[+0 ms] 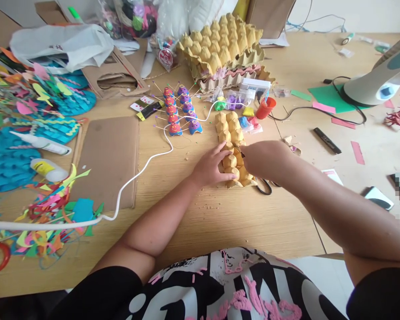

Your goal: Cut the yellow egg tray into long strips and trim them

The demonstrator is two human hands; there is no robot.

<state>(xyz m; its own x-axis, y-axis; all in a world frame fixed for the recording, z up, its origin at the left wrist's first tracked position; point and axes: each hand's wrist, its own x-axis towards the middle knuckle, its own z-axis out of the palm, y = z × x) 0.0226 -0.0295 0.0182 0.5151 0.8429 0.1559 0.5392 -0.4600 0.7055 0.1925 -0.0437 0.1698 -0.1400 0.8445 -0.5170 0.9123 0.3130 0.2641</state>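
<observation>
A yellow strip of egg tray lies lengthwise on the table in front of me, its cups pointing up. My left hand holds the strip from its left side, thumb on the near cups and fingers farther up. Over the right edge of the same piece, my right hand is closed around a thin tool with a dark grip. Its tip meets the middle of the strip; the hand hides most of it, so its kind is unclear. A black loop shows below that hand, partly covered.
Painted egg-tray caterpillars with sticks stand beyond my left hand. Stacked egg trays are at the back. A white cable crosses the left side past a cardboard sheet. A red cup and a black marker-like bar lie rightward.
</observation>
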